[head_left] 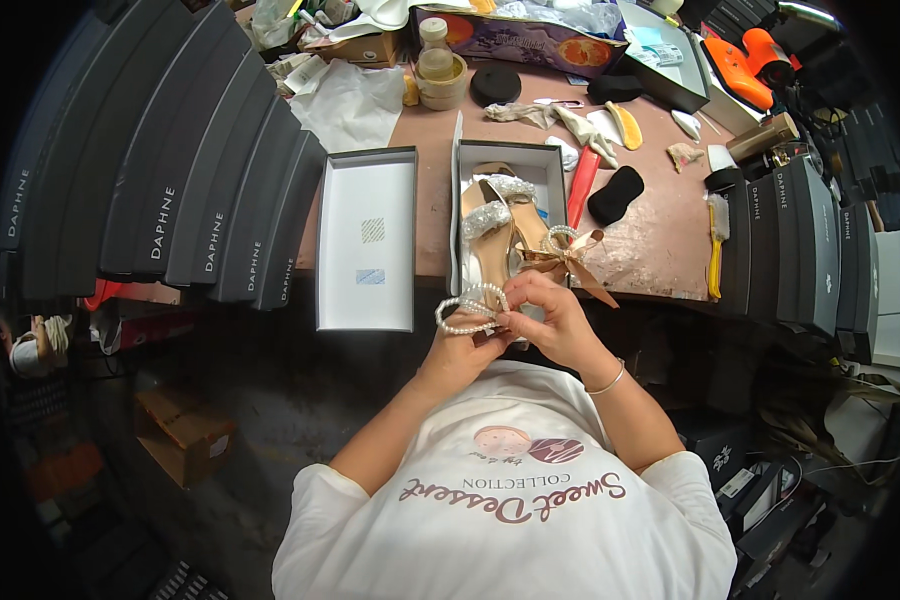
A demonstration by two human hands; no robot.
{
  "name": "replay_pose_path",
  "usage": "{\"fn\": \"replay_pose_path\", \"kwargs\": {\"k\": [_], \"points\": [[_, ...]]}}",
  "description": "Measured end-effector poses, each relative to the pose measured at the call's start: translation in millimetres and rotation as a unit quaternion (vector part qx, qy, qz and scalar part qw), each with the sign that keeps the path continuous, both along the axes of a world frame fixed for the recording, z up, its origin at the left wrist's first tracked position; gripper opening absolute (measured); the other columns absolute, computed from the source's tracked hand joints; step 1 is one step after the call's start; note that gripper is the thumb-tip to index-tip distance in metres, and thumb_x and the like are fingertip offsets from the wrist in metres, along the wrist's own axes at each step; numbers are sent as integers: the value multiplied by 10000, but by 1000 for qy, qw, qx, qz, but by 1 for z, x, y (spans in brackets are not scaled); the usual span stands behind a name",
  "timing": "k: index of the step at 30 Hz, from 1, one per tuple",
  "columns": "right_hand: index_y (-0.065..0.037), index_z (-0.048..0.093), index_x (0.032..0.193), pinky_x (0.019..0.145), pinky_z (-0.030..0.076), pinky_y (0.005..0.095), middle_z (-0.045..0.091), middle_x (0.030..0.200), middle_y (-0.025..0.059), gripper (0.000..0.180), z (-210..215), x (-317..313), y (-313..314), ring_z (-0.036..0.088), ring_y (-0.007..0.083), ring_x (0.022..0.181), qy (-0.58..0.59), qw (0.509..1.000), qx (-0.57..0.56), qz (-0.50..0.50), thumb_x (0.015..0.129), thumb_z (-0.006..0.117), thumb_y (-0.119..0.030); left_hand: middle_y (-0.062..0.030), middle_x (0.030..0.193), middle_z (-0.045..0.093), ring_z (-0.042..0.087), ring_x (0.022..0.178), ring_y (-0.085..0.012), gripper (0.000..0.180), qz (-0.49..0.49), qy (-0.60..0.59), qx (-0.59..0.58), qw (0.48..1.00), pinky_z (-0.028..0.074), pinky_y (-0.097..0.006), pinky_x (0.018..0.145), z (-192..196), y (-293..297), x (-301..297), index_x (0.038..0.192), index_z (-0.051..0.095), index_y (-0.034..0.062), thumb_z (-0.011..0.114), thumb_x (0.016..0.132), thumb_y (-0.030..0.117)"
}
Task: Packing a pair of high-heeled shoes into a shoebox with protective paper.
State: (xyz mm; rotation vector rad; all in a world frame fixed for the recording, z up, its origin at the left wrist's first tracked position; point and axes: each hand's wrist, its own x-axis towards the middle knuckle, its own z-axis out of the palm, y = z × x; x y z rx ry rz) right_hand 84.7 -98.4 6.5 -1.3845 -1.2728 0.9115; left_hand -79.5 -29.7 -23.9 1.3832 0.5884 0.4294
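A pair of tan sandals lies at an open dark shoebox (542,158) with a white inside. The nearer sandal (492,262) has a glittery toe band and reaches over the box's front edge toward me. My left hand (454,362) is closed around its heel end, beneath the pearl strap (470,306). My right hand (557,318) pinches the same pearl strap from the other side, thumb and forefinger together. Beside it, the other sandal (532,222) stays in the box, its pearl strap and brown ribbon bow (582,262) hanging over the right side. The heels are largely hidden.
The white-lined lid (342,195) overhangs the table edge on the left. Tall rows of dark shoeboxes (185,170) flank both sides. A red-handled tool (583,185), black sponge (616,195), yellow brush (717,245) and jar (440,82) lie on the table. An orange heat-gun-like tool (740,72) sits back right.
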Motion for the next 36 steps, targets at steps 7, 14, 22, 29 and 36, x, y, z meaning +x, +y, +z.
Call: {"fn": "replay_pose_path", "kwargs": {"k": [7, 14, 22, 29, 36], "points": [[-56, 655, 910, 772, 435, 363, 615, 939, 77, 114, 25, -17, 24, 586, 248, 870, -390, 906, 70, 147, 823, 651, -129, -65, 895, 655, 615, 723, -103, 173, -47, -19, 74, 996, 503, -270, 669, -20, 5, 0, 953, 663, 20, 732, 796, 39], [18, 638, 923, 748, 482, 323, 632, 882, 109, 182, 29, 26, 17, 605, 251, 829, -74, 994, -69, 45, 839, 695, -132, 1, 805, 621, 561, 704, -49, 163, 4, -52, -185, 981, 455, -224, 593, -5, 6, 5, 1014, 632, 15, 694, 876, 76], [-6, 650, 855, 632, 460, 385, 570, 778, 131, 213, 11, 5, -19, 580, 305, 714, -216, 974, -76, 4, 801, 730, -196, 66, 570, 453, 349, 460, -12, 200, 83, -18, -309, 947, 268, -191, 408, -7, 8, 6, 927, 648, 41, 607, 947, 236], [18, 611, 784, 557, 436, 360, 554, 740, 130, 155, 20, 9, -31, 551, 288, 615, -138, 989, -43, -43, 848, 681, -105, 10, 761, 578, 359, 464, -22, 77, 61, -96, -447, 887, 266, -180, 409, 5, -4, 10, 956, 573, 61, 563, 944, 136], [20, 614, 792, 566, 443, 286, 597, 752, 96, 89, 17, 10, -34, 556, 187, 628, -125, 989, -49, -67, 822, 673, -38, 25, 757, 581, 340, 441, -5, 81, 109, -71, -421, 897, 244, -186, 399, 11, -5, 15, 940, 572, 96, 627, 937, 156]]}}
